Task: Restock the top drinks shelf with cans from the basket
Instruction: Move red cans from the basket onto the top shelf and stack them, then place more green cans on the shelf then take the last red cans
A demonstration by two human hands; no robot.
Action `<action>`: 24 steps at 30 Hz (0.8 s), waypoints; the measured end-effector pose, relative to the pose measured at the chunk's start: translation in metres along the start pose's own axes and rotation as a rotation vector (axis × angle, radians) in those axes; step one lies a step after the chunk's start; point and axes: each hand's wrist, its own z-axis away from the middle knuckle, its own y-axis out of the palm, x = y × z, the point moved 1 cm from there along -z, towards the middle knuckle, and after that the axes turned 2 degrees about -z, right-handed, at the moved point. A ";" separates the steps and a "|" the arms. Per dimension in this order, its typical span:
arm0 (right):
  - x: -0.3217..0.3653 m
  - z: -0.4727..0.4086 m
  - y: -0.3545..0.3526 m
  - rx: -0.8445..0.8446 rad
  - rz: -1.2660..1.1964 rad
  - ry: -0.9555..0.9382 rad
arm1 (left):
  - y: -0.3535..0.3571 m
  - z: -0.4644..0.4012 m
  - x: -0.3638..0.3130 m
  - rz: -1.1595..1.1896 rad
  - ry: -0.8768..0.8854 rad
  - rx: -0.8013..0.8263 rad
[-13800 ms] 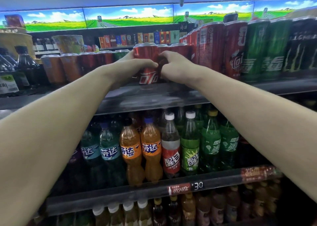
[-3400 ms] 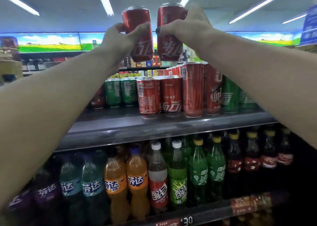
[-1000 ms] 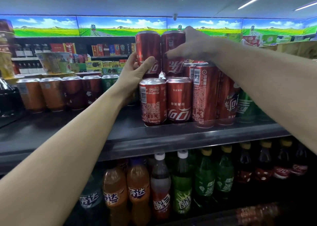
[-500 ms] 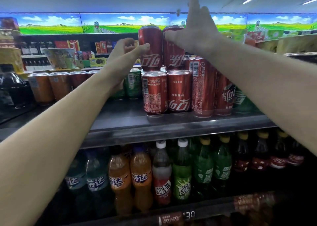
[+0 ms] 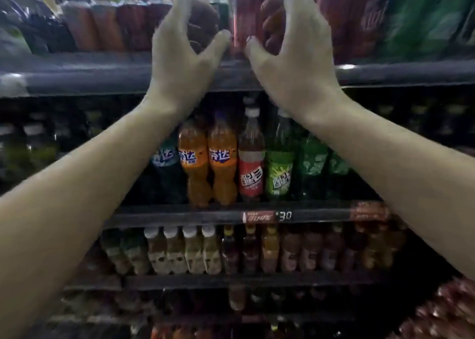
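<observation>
Both hands raised at top shelf (image 5: 385, 75), left hand (image 5: 180, 53) loosely curled, empty, right hand (image 5: 290, 50) curled beside red can (image 5: 243, 17), grip unclear

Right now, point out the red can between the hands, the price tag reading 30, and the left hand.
red can (image 5: 243, 17), head view: on its front wall, between the two hands.
price tag (image 5: 267, 216), head view: on the strip's middle, at the shelf edge.
left hand (image 5: 180, 53), head view: on the back of the hand.

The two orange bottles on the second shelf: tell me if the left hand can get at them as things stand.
Probably yes. The left hand is empty, up at the top shelf; the orange bottles stand at the shelf front just below its wrist, nothing before them.
</observation>
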 end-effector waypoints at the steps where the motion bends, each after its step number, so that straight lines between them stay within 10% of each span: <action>1: 0.015 0.030 0.007 0.025 -0.050 0.023 | 0.000 0.027 0.006 -0.035 -0.007 0.003; 24: -0.154 0.743 0.201 0.866 -0.071 1.085 | 0.071 0.750 0.225 -0.085 -0.994 0.945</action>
